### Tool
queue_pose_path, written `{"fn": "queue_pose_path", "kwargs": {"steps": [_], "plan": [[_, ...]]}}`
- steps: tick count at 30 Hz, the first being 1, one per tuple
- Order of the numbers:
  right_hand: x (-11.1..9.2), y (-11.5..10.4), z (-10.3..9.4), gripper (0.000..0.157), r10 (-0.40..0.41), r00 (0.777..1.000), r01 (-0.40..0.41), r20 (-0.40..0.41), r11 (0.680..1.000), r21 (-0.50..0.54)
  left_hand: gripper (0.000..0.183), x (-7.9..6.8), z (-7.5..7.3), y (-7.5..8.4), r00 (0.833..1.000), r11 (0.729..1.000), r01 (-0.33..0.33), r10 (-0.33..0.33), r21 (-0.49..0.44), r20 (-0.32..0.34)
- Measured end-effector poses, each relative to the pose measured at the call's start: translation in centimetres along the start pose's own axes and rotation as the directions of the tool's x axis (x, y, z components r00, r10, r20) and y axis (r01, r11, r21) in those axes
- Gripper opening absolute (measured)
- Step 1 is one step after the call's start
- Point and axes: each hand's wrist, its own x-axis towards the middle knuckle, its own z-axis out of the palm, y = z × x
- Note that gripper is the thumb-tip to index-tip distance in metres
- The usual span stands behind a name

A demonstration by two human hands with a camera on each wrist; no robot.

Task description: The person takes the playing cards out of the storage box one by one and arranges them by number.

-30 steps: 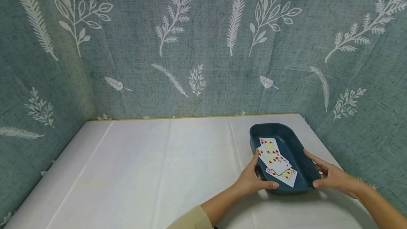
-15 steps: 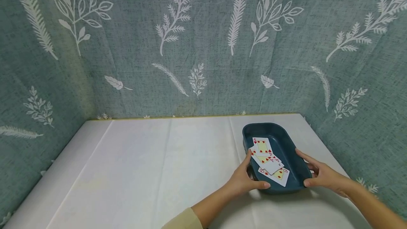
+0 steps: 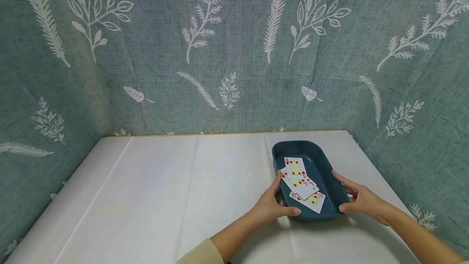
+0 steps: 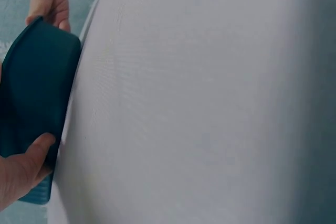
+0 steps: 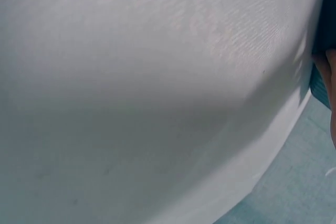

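A dark teal rectangular tray with rounded corners is at the right of the head view. Several playing cards lie overlapping inside it, face up, among them red fours and a six of diamonds. My left hand grips the tray's left side and near corner, thumb along the near rim. Opposite it, my right hand holds the right side, thumb at the near right corner. In the left wrist view the tray appears side-on between both hands. Only the edge of the tray and some fingers show in the right wrist view.
A white cloth covers the table, with visible fold lines. Blue-green fabric with white leaf prints rises as walls behind and at both sides. The right wall slants close beyond my right hand.
Both hands have moved left together with the tray, away from the right wall. The cards have travelled with it in the same arrangement, and the grip looks the same.
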Motion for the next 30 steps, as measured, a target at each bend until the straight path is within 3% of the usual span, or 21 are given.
{"fn": "queue_pose_path", "kwargs": {"steps": [18, 30], "plan": [[1.6, -0.8, 2.4, 0.087, 0.004, 0.998, 0.000, -0.059, 0.998, 0.059, 0.108, -1.1, -2.5, -0.6, 1.000, 0.999, 0.021, -0.021, -0.033, -0.001], [3.0, -1.4, 3.6, 0.094, 0.024, 1.000, -0.022, -0.020, 0.995, 0.095, 0.108, -2.2, -4.1, -0.9, 1.000, 0.998, 0.020, -0.021, -0.059, -0.022]]}}
